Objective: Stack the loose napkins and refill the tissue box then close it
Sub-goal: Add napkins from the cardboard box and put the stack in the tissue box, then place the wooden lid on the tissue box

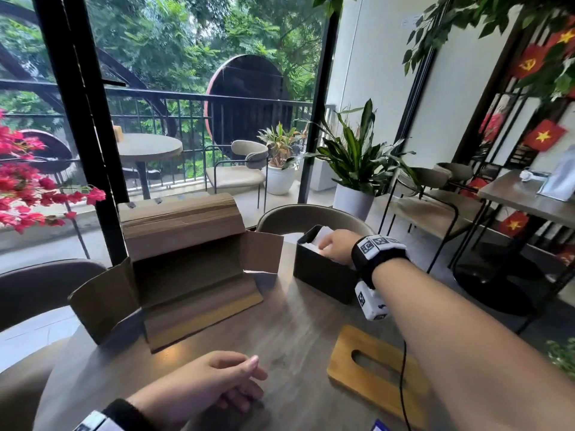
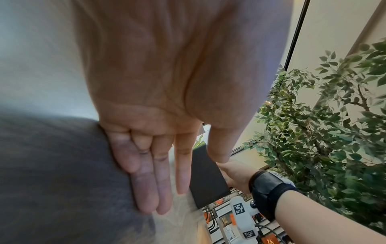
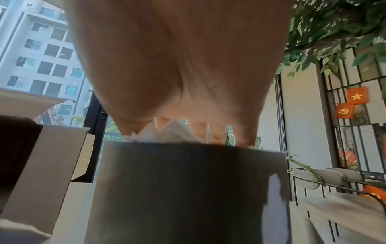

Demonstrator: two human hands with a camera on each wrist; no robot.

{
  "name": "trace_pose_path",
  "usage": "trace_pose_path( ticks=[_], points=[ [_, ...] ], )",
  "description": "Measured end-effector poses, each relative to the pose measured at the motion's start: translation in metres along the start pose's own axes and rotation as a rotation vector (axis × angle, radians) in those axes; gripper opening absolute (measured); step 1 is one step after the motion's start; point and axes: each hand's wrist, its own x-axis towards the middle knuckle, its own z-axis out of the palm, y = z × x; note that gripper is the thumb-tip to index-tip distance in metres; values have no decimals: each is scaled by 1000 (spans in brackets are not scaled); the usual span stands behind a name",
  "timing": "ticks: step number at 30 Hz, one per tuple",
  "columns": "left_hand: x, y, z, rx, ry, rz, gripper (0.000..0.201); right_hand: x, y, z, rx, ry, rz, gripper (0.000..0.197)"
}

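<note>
At the table's far right stands the black tissue box, its top open. My right hand reaches down into it. Thumb and fingers hold the white napkins at the box's rim, and in the right wrist view the napkins stick up just above the black wall. The wooden lid with its slot lies flat on the table, near the right forearm. My left hand rests on the table at the front, fingers straight and holding nothing.
An open cardboard box with its flaps spread stands at the left of the round grey table. A chair back rises behind the tissue box. A thin black cable runs across the lid.
</note>
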Motion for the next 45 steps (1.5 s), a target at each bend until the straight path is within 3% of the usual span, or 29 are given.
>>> trace_pose_path(
  ticks=[7, 10, 14, 16, 20, 26, 31, 33, 40, 45],
  points=[
    [-4, 1, 4, 0, 45, 24, 110, -33, 12, -16, 175, 233, -48, 25],
    [-4, 0, 5, 8, 59, 33, 112, -73, 29, -18, 208, 310, -82, 25],
    [-5, 1, 9, 13, 91, 22, 109, -133, 62, 1, 239, 261, -77, 28],
    [-5, 6, 11, 7, 102, 10, 99, -158, 74, 18, 259, 161, -74, 38],
    [6, 19, 25, 70, 128, -63, 53, -206, 89, 52, 199, -37, -61, 81],
    [31, 32, 69, 348, 250, 40, 26, -235, 103, 96, 174, -41, -62, 110],
    [39, 50, 106, 622, 326, 108, 77, -239, 108, 116, 190, 20, -11, 116],
    [41, 62, 117, 657, 312, 96, 81, -240, 108, 118, 193, 55, -14, 113],
    [52, 79, 149, 475, 238, 115, 62, -247, 106, 118, 180, 128, -21, 101],
    [58, 71, 150, 106, 223, 124, 56, -256, 105, 114, 199, 183, -38, 95]
  ],
)
